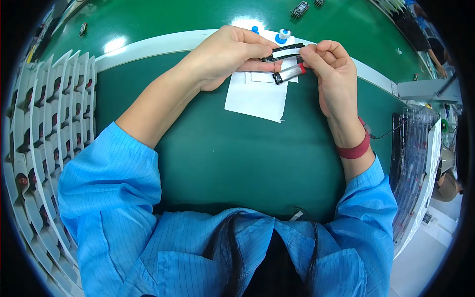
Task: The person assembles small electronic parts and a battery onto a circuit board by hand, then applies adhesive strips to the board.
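Note:
Near the far edge of the green mat, my left hand [225, 54] grips the left end of a slim black frame-like part [287, 48], its fingers closed around it. My right hand [336, 69] pinches the other end between thumb and forefinger. Just below this part is a silver block [291, 73] with a black left end and a red right end. It sits over a white sheet of paper [255, 101], close to my fingers; I cannot tell whether they touch it. A red wrist strap [355, 147] with a cord circles my right wrist.
Stacked white trays [59, 114] with small dark and red parts stand at the left. Clear plastic trays [415, 143] are stacked at the right. Behind the paper stands a blue-and-white bottle [283, 35]. Beyond the pale rail [153, 45], a small device [299, 9] lies on the green surface.

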A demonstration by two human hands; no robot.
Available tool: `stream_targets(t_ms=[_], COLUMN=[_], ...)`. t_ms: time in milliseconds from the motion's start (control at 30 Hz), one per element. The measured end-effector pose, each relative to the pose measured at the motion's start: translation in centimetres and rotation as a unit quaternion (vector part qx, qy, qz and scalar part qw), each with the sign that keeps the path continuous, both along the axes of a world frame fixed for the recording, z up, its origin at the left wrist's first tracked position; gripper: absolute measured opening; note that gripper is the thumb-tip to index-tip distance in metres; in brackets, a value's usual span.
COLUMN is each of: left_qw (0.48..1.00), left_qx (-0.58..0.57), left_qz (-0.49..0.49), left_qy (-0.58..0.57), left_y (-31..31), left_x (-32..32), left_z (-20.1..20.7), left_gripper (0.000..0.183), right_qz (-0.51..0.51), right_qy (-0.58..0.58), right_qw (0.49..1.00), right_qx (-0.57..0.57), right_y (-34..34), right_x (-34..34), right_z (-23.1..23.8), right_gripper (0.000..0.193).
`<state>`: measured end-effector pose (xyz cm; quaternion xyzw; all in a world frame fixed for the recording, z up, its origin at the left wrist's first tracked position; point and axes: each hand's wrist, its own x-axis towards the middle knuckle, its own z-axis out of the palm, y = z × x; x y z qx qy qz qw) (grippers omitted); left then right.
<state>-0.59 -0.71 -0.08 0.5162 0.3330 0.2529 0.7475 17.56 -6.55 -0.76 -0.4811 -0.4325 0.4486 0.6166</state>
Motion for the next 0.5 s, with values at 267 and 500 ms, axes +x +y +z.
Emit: stream_targets(t_ms=[267,500], left_qw=[0.999,0.996], left_qx=[0.035,0.059], left_qz=[0.029,0.059], left_qy=[0.028,0.023], left_y=[-0.52,-0.62], left_x=[0.45,0.61], left_z=[-0.28,-0.71], left_gripper=[0.026,0.024], right_qz=[-0.012,-0.017], right_qy=[-0.024,-0.11], right_qw=[0.999,0.991], right_qx=[0.019,0.07], right_y=[-0.14,0.14], right_x=[-0.48,-0.28], right_z=[0.03,0.0], right_gripper=[0.017,0.018])
